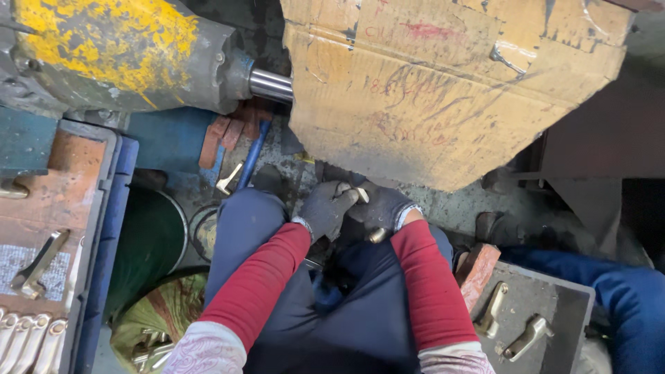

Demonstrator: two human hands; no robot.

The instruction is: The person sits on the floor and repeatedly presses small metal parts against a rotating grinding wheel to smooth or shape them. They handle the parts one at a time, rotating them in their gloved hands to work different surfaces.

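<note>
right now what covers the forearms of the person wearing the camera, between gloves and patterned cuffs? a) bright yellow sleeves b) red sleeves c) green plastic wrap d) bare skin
b: red sleeves run down both forearms to the dark grey gloves, where the left hand and right hand meet over a small brass piece.

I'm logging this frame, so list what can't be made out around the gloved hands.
- Head view: the small metal piece between left hand and right hand, mostly covered by gloves.
- The machine behind the cardboard sheet.
- Brass handles at bottom left, cut by the edge.
</note>
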